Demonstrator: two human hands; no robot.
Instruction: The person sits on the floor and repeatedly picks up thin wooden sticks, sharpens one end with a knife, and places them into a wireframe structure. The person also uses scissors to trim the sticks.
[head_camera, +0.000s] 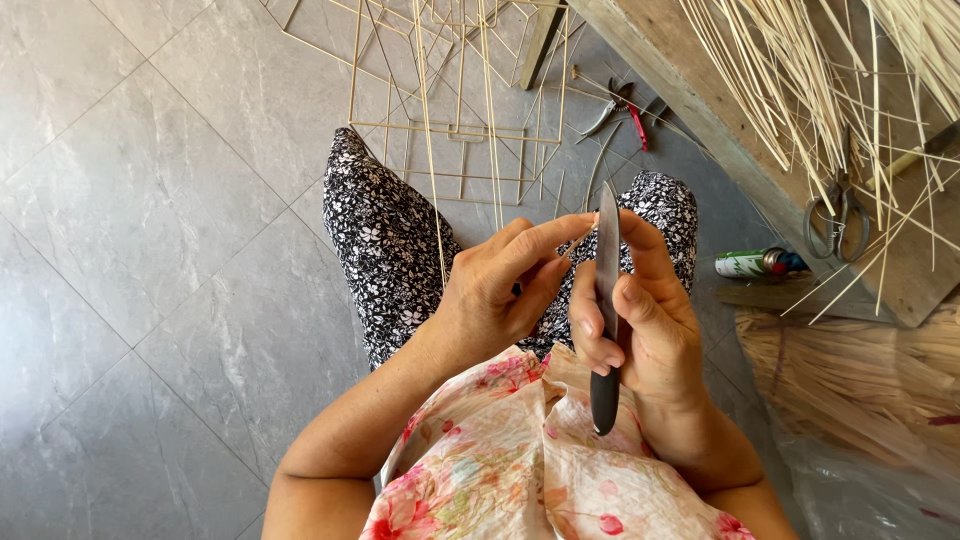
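Head view looks straight down on a seated person's lap. The right hand (640, 320) is wrapped tight around a knife (606, 300), dark handle low toward the body, blade pointing up and away, its long axis close to upright in the picture. The left hand (500, 285) is pinched shut on a thin bamboo strip (432, 150), finger and thumb meeting right at the blade. From that pinch the strip runs long and narrow away from the body, over the left knee toward the floor. Both hands sit close together, touching or nearly so, with the strip's near end between them. The left hand guides the strip; the right hand has the edge.

Counted: one knife, one strip in hand. On the floor (150, 250) beyond the knees lie one frame of thin sticks (450, 130) and one pair of red-handled pliers (625, 105). One pair of scissors (838, 210) rests on a wooden plank (700, 100) at right, and one small can (750, 263) lies beside it.
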